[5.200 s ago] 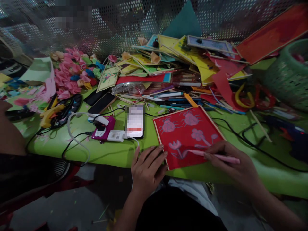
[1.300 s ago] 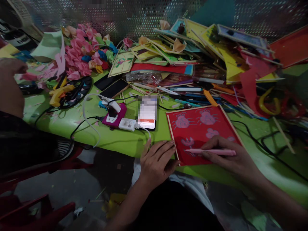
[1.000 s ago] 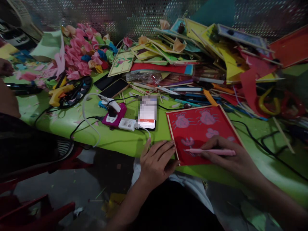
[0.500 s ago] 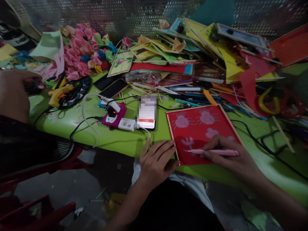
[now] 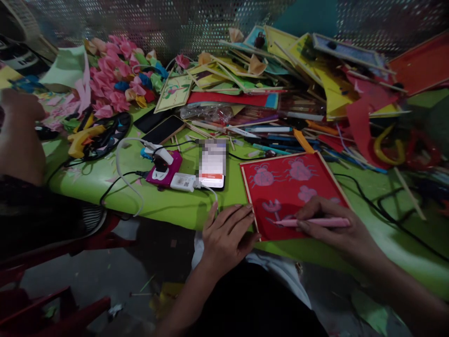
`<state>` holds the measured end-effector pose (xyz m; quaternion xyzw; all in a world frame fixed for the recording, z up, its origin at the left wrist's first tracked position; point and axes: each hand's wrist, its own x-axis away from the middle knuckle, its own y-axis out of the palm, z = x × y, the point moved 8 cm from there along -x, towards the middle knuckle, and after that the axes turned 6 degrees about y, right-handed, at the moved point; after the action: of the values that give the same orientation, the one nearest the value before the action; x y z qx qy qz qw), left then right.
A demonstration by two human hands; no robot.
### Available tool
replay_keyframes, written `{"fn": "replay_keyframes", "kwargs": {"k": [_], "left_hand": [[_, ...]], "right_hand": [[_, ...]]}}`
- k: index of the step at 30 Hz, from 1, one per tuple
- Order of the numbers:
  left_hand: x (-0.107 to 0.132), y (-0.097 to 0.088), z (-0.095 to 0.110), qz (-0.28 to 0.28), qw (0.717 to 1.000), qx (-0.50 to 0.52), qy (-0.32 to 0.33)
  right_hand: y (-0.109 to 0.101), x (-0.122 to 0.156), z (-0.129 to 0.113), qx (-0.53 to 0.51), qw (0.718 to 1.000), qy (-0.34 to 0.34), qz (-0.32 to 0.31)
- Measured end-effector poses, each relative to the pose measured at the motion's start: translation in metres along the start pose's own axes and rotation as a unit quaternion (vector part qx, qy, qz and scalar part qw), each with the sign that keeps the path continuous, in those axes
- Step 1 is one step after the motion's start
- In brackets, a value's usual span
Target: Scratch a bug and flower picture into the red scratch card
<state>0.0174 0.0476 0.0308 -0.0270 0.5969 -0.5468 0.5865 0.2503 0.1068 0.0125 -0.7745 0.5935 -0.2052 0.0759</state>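
A red sheet of paper [image 5: 280, 192] edged with thin wooden sticks lies at the near edge of the green table, bearing pink drawings of two bugs and some flowers. My right hand [image 5: 328, 224] is closed round a pink marker pen [image 5: 315, 222]. The pen's tip touches the sheet at the stem of the lower left flower. My left hand [image 5: 229, 234] lies flat with fingers stretched out, its fingertips on the sheet's left wooden edge. Just beyond that hand is a lit phone [image 5: 213, 164] with a white cable running beside it.
A purple power strip [image 5: 164, 168] with plugs and cables sits left of the phone. Pens, sticks and framed paper pictures [image 5: 174, 92] are heaped behind. Pink paper flowers [image 5: 110, 75] and a yellow glue gun [image 5: 82, 140] lie farther left. Another person's arm [image 5: 21, 135] reaches in at left.
The pink pen's tip has shifted slightly right along the base of the flower stem. My left hand stays on the edge. The other person's hand has moved a little left.
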Motion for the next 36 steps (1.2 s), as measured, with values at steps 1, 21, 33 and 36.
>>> {"fn": "replay_keyframes", "kwargs": {"k": [1,21,33,36], "left_hand": [[0.0001,0.0000,-0.0001,0.001,1.000,0.000,-0.001],[-0.0014,0.0004,-0.0003,-0.011,1.000,0.001,-0.007],[-0.0004,0.0015,0.0002,-0.003,1.000,0.001,-0.005],[0.0005,0.0020,-0.0002,-0.005,1.000,0.004,-0.007]], "right_hand": [[-0.0004,0.0001,0.0008,-0.002,1.000,0.002,0.001],[-0.0023,0.0025,0.0047,-0.054,0.998,0.016,-0.006],[-0.0018,-0.0018,0.0004,-0.002,1.000,0.014,0.020],[-0.0008,-0.0010,-0.0013,0.005,1.000,0.016,0.017]]}}
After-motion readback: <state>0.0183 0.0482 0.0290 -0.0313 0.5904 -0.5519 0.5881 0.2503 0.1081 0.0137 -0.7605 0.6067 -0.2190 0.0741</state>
